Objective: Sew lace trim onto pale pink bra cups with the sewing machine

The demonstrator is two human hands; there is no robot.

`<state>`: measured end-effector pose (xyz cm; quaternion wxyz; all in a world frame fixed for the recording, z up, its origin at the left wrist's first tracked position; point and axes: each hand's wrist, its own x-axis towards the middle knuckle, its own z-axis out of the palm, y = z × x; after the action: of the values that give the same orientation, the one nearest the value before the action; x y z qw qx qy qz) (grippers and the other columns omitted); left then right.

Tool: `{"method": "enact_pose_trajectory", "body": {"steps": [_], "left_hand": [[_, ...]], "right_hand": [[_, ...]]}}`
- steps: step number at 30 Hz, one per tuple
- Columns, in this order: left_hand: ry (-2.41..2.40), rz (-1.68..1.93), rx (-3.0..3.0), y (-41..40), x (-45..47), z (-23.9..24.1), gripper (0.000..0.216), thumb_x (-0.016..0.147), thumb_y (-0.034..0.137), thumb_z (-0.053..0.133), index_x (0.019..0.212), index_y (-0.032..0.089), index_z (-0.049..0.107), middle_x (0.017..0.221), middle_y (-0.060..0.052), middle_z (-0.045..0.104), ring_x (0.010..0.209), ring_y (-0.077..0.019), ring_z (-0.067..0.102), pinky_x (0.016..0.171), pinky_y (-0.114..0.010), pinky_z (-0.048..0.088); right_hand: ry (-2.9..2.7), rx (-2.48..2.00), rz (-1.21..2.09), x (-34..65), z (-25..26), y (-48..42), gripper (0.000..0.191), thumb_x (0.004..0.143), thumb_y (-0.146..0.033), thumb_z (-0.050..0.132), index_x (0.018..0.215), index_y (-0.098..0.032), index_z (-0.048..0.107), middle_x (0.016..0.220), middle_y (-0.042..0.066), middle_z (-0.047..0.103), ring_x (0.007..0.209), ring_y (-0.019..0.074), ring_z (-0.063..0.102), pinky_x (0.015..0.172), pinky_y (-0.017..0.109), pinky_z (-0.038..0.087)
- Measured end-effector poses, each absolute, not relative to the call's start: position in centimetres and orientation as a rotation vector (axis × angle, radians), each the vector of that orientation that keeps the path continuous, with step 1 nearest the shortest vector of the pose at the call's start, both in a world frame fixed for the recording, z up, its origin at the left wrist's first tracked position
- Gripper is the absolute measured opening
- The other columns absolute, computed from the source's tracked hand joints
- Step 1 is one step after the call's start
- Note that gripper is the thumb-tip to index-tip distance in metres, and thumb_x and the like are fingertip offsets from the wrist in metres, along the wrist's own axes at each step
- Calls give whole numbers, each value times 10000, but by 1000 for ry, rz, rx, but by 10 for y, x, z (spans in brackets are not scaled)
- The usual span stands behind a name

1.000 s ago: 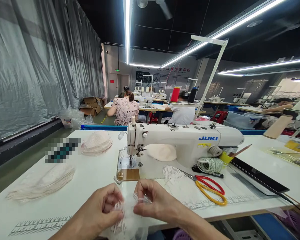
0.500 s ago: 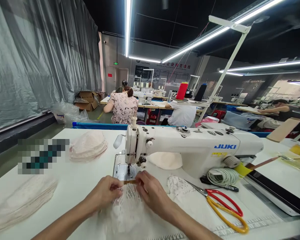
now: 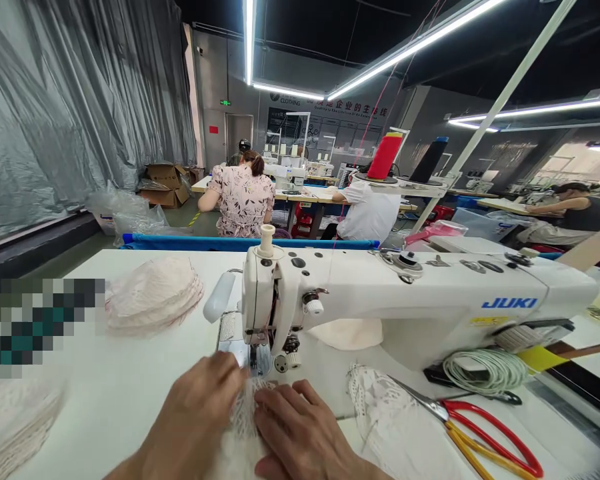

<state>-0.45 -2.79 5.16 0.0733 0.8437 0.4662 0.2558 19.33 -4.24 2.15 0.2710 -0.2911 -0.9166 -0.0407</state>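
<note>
A white lace fabric piece (image 3: 244,417) lies under the front of the white sewing machine (image 3: 370,287), its far end at the presser foot (image 3: 254,359). My left hand (image 3: 203,400), a little blurred, is closed on the left edge of the lace, its fingertips beside the foot. Flat on the lace's right side rests my right hand (image 3: 303,427), fingers stretched forward and slightly bent. To the right, another lace piece (image 3: 380,407) lies by scissors (image 3: 450,410) with red and yellow handles.
Stacks of pale fabric pieces (image 3: 153,293) lie left on the white table (image 3: 145,373). A fabric piece (image 3: 350,333) shows behind the machine arm. Coiled pale cord (image 3: 485,370) sits at the right. Red (image 3: 385,157) and black thread cones (image 3: 429,161) stand behind. Co-workers sit farther back.
Both hands were pinching the lace's far edge along a narrow brown strip before the foot. Now the left is farther forward beside the foot and the right lies flat. The view has moved closer.
</note>
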Motion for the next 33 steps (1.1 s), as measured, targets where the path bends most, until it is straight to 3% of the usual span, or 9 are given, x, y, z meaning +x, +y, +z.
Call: {"method": "enact_pose_trajectory", "body": {"steps": [6,9,13,17,20,22,26,29,33], "left_hand": [[1066,852,2927,-30,-6,14,248,753,0,445,835,204,561,832,2,619,729,-173,580,683,-310,406],[1065,845,2819,-13,-6,19,222,764,0,456,801,203,541,839,9,618,759,-162,590,714,-302,431],[1159,818,2687,9,-1,37,233,812,57,428,629,200,442,685,27,562,646,-147,562,690,-297,467],[1166,910,2608,17,-4,41,257,848,97,407,623,218,434,660,35,584,662,-146,566,645,-260,478],[1057,941,2671,7,-9,37,239,884,96,375,749,216,533,816,22,629,758,-140,577,887,-337,406],[995,992,2742,-6,-8,35,274,863,43,353,865,211,570,885,12,628,790,-131,579,951,-362,318],[871,1050,2770,-28,0,33,166,794,121,459,864,192,592,839,4,615,756,-138,575,838,-328,333],[945,1030,2750,-35,2,29,110,820,152,497,747,187,572,777,8,592,726,-147,559,794,-336,335],[968,1095,2762,-30,-4,23,307,914,36,322,804,171,574,798,-1,601,723,-126,565,820,-348,336]], "right_hand": [[-2518,-851,-112,195,22,-40,337,939,-432,395,928,-147,575,899,89,609,769,201,534,684,333,390],[-2560,-933,-137,198,28,-30,250,889,-386,538,989,-160,574,925,74,622,797,200,542,723,340,396],[-2527,-986,-185,202,36,-10,266,848,-324,627,1056,-166,577,967,73,652,894,208,556,832,350,382],[-2522,-926,-122,208,42,-4,237,885,-368,570,1028,-180,588,953,59,658,949,201,554,934,372,327],[-2551,-779,-32,211,42,-13,477,852,-585,499,1034,-151,573,1035,82,641,941,202,549,937,386,317],[-2525,-728,-32,209,40,-21,552,835,-648,451,1002,-136,574,1018,82,640,894,196,552,897,377,334],[-2468,-757,-56,202,37,-31,290,964,-339,419,797,-148,559,796,33,623,746,152,540,744,318,357],[-2429,-760,-28,198,37,-32,236,953,-162,394,760,-155,530,758,23,608,707,133,534,718,302,360],[-2361,-762,-48,197,35,-30,282,939,-397,435,921,-138,544,837,63,637,775,186,564,750,338,385]]}}
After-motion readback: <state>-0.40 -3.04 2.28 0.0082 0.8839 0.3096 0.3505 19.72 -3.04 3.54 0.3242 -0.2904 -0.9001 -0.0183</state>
